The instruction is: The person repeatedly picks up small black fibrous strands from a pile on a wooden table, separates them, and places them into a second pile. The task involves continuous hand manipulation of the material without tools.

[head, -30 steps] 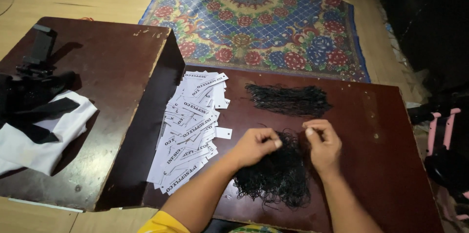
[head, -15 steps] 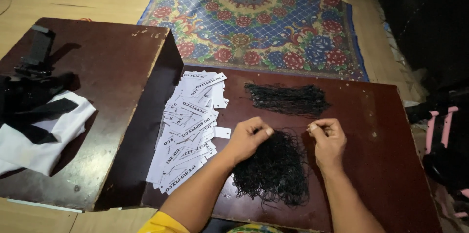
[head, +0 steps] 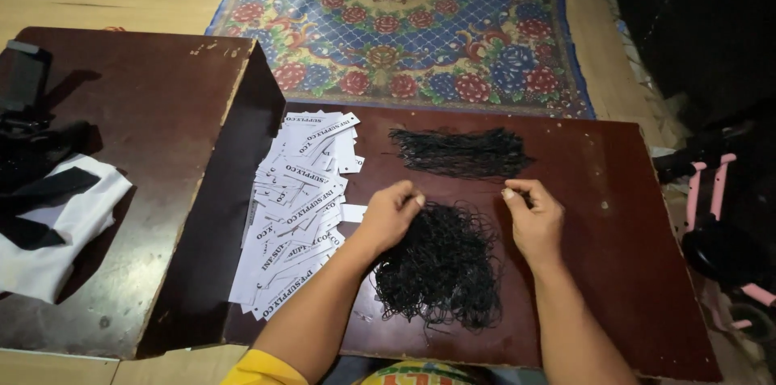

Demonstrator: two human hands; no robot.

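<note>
Nearest me, a loose tangled heap of black cord loops (head: 440,268) is sitting on the dark counter (head: 630,272). Left hand (head: 390,214) and right hand (head: 533,219) are each pinching one thin strand taut between them, grip closed (teasing it free, I'd guess). Beyond, straightened cords (head: 461,151) are lying bundled beside slick white paper tags (head: 299,207).

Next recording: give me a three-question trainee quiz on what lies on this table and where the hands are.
1. True or false: the white paper tags lie left of the tangled black strings.
2. What lies beyond the hands? A) straightened bundle of black strings B) scissors C) a cup
3. What do both the left hand and the right hand pinch between them?

Key: 1 true; 2 A; 3 a thin black string, barely visible, stretched above the tangle.
</note>
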